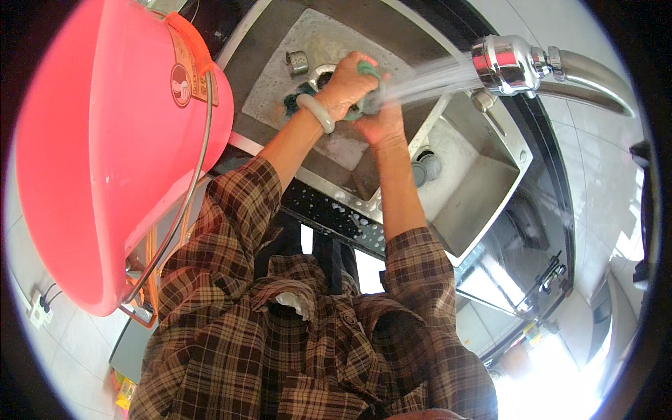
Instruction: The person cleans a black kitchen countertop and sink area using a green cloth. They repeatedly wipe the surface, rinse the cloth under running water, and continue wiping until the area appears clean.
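Both my hands are over the larger basin of a steel double sink [328,173], under a spray of water from a chrome faucet head [501,65]. My left hand [349,84], with a pale bangle at its wrist, is closed on a green scouring cloth [369,70]. Close to it, on the right, my right hand [383,118] is blurred by the spray, and its grip on the cloth cannot be made out. Behind my left hand show a ring-shaped drain opening [321,76], a small perforated metal strainer cup [297,62] and a dark green scrubbing pad [299,100].
A large pink plastic basin [147,131] with a wire handle stands at the left, beside the sink. The smaller sink bowl [462,173] on the right holds a round grey drain part [419,173]. Water drops lie on the black counter edge [336,210].
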Available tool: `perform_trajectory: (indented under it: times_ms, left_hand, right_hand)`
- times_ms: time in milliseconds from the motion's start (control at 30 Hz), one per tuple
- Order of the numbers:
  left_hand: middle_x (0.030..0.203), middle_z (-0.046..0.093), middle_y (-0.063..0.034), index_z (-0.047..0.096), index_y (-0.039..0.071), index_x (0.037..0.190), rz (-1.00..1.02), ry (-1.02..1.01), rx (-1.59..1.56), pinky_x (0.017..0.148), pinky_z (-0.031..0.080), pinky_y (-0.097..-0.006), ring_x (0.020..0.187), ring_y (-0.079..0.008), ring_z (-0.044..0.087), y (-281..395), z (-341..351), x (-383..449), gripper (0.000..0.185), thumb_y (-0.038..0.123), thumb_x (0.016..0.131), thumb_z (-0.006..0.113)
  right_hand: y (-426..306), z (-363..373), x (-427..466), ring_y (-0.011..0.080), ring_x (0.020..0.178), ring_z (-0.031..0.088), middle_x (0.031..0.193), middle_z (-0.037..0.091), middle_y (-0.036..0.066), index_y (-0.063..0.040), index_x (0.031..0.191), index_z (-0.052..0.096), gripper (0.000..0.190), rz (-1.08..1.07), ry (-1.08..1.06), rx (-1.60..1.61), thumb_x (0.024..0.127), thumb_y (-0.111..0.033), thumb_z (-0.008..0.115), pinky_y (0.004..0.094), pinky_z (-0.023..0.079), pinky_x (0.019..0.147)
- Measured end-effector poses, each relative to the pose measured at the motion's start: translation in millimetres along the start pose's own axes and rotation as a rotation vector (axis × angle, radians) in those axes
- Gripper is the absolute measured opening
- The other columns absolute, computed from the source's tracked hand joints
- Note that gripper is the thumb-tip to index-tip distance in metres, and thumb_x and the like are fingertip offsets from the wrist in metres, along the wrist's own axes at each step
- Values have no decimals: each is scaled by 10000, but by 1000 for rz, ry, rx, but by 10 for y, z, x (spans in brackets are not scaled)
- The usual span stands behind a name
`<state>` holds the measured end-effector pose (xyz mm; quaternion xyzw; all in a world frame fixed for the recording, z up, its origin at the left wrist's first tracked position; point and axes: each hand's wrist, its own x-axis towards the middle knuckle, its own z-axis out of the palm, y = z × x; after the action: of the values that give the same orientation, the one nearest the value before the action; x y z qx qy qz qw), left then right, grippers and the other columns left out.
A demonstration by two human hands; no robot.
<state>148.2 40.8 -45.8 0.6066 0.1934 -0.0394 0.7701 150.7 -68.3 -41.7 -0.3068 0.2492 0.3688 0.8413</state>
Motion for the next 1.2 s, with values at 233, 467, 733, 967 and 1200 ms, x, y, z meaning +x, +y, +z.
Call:
perform_trajectory:
  times_ms: [233, 467, 733, 967, 1200]
  left_hand:
    - [1153, 639, -152, 619, 50, 1167, -133, -188, 707, 846, 511, -355, 1026, -262, 637, 93, -32, 105, 395, 320, 887, 689]
    - [1075, 695, -104, 641, 70, 1241, -414, -425, -362, 812, 553, -376, 927, -235, 666, 70, -282, 138, 627, 614, 935, 580]
    - [1118, 663, -244, 551, -10, 1301, -406, -717, -976, 958, 537, -470, 1059, -384, 656, 119, -57, -242, 732, 632, 950, 535]
    - [932, 669, -98, 616, -1, 1220, -119, -632, -380, 778, 566, -322, 865, -198, 669, 419, -106, 13, 466, 367, 941, 673]
    - [776, 594, 8, 670, -4, 1170, -155, -520, -262, 645, 494, -247, 700, -90, 562, 285, -14, 310, 396, 322, 946, 690]
  right_hand:
    - [-218, -263, -130, 255, 1045, 604, 1278, 592, 147, -12, 1374, 474, 684, -46, -264, -377, 910, -461, 699, 363, 518, 763]
    - [-240, -169, -354, 42, 527, 442, 935, 593, 67, 27, 1172, 550, 336, 252, -277, -61, 886, -80, 691, 157, 308, 352]
    - [224, 120, -494, 59, 527, 497, 888, 561, 85, 50, 1210, 477, 497, 331, -609, 742, 878, -247, 700, 178, 354, 341]
    - [21, 144, -635, 89, 590, 477, 938, 543, 106, 46, 1201, 499, 376, 221, -407, 467, 905, -139, 639, 206, 369, 392]
    - [-194, 48, -462, 86, 528, 434, 756, 508, 12, -67, 996, 525, 208, 335, -289, 89, 906, -184, 671, 227, 313, 400]
